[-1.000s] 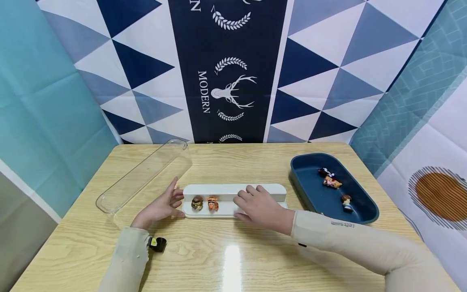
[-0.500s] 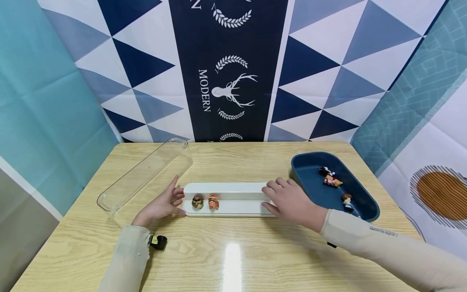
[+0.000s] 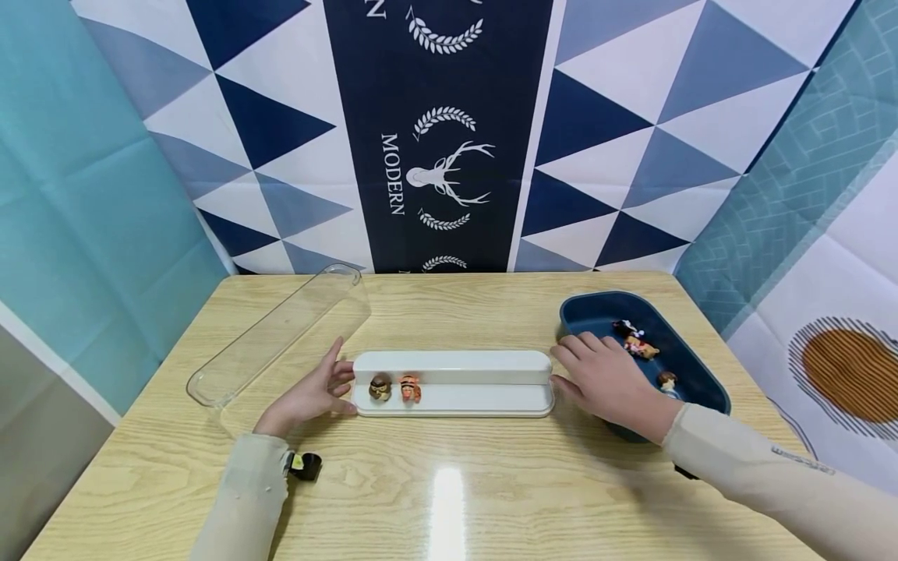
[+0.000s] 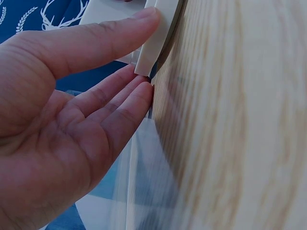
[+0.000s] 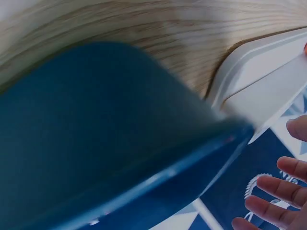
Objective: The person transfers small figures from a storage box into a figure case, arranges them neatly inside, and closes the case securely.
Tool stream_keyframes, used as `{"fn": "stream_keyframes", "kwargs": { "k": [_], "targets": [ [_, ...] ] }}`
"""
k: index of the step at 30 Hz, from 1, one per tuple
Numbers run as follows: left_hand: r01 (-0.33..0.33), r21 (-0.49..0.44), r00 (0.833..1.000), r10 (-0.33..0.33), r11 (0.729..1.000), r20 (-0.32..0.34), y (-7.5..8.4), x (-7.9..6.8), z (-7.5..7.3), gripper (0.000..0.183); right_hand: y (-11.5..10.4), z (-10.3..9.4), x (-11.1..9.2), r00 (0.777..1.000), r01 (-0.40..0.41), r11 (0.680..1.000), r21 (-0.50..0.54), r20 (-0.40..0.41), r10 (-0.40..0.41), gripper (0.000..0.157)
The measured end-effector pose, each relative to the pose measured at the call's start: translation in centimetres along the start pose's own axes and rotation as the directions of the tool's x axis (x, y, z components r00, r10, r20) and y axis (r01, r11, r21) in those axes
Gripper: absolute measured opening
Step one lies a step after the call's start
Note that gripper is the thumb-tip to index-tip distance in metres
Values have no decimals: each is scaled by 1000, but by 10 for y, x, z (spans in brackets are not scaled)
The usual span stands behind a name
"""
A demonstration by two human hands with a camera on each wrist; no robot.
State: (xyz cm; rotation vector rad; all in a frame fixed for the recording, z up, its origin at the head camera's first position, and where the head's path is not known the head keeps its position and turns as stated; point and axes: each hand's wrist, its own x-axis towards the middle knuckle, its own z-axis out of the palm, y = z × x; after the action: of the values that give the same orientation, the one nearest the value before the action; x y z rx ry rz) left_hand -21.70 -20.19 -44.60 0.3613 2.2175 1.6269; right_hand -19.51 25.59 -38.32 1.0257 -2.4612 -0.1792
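Observation:
A white two-level display base (image 3: 477,399) lies across the middle of the table. On its left part stand a brown owl figurine (image 3: 380,387) and an orange tiger-like figurine (image 3: 410,388). My left hand (image 3: 312,393) is at the base's left end, its thumb at the front corner and its fingers extended along the end. The left wrist view shows this thumb (image 4: 110,40) against the base edge (image 4: 158,33). My right hand (image 3: 613,382), fingers loosely spread and holding nothing, is between the base's right end and the blue tray (image 3: 582,308), overlapping the tray's near-left side.
In the tray lie a few figurines, among them a bear-like one (image 3: 640,347) and a brown-haired one (image 3: 666,382). A clear plastic cover (image 3: 281,331) lies slantwise at the back left. Patterned cloth (image 3: 449,187) closes off the table's back edge.
My right hand has moved right, from over the base's right half past its right end to the tray's near side. My left hand stays at the base's left end; the figurines keep their places.

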Motion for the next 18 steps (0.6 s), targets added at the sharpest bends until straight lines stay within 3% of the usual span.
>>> {"fn": "stream_keyframes", "kwargs": {
  "k": [6, 9, 11, 16, 18],
  "targets": [
    [-4, -4, 1000, 4, 1000, 4, -1, 0, -1, 125, 17, 3, -16, 996, -17, 1000, -15, -88, 16, 70],
    [-9, -9, 1000, 9, 1000, 3, -2, 0, -2, 125, 26, 3, -22, 995, -37, 999, -33, -90, 34, 75],
    [-14, -9, 1000, 14, 1000, 4, -1, 0, -3, 125, 30, 2, -26, 997, -64, 997, -37, -49, 63, 72],
    [-16, -9, 1000, 16, 1000, 8, -1, 1, -2, 125, 38, -2, -36, 987, -143, 990, -10, 76, 144, 47],
    [-11, -10, 1000, 11, 1000, 7, -2, 0, -2, 125, 41, -2, -38, 982, -163, 987, -10, 96, 163, 46]
  ]
}}
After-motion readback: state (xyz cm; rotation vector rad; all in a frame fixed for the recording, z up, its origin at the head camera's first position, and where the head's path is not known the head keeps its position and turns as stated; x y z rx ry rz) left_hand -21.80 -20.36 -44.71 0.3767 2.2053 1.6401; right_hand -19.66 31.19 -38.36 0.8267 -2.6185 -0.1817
